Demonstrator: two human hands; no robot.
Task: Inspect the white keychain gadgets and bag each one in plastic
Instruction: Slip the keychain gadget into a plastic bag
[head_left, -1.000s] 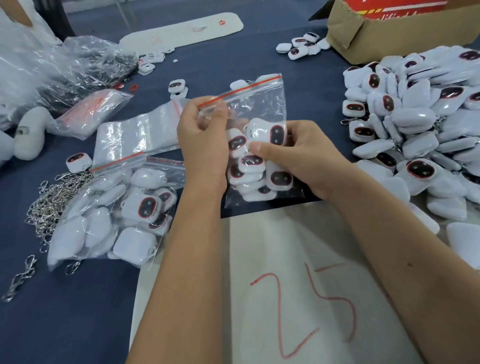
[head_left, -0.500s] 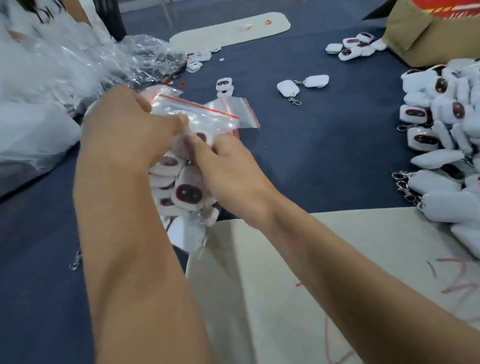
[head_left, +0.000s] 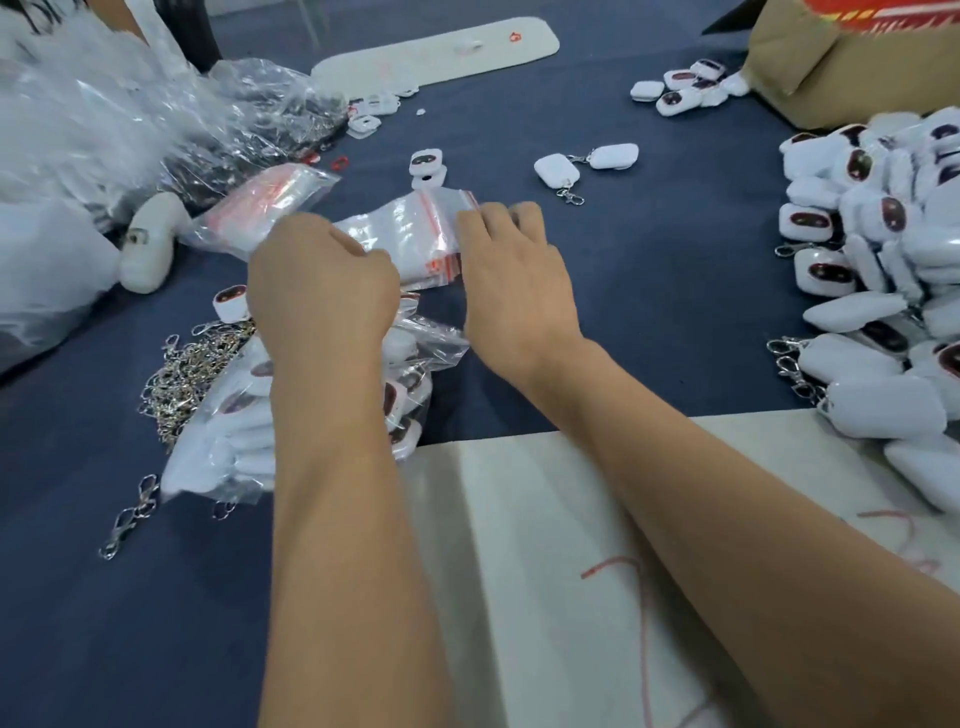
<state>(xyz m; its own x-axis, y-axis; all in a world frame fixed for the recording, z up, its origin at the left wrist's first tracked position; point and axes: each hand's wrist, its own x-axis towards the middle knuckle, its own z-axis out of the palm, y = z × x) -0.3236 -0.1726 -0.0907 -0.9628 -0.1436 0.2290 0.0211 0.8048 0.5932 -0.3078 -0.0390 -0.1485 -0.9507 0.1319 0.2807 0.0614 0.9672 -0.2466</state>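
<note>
A stack of empty clear zip bags (head_left: 415, 234) with red seal strips lies on the dark blue cloth mid-table. My left hand (head_left: 322, 291) is curled at its near left edge, the thumb against the plastic. My right hand (head_left: 514, 275) bends its fingertips over the red-strip end. Whether either hand has one bag separated is hidden. Under my left forearm lie two filled bags of white gadgets (head_left: 223, 431), (head_left: 421, 358). A big heap of loose white keychain gadgets (head_left: 883, 249) covers the right side.
Two loose gadgets with clasps (head_left: 556, 169) lie beyond my right hand. Metal clasps (head_left: 182, 374) are piled at left, with crumpled plastic (head_left: 156, 119) behind them. A cardboard box (head_left: 831, 62) stands at the far right. A white board with red writing (head_left: 519, 519) lies near me.
The filled bag both hands held has been set down at left on the other filled bag. Both hands have moved forward onto the stack of empty zip bags.
</note>
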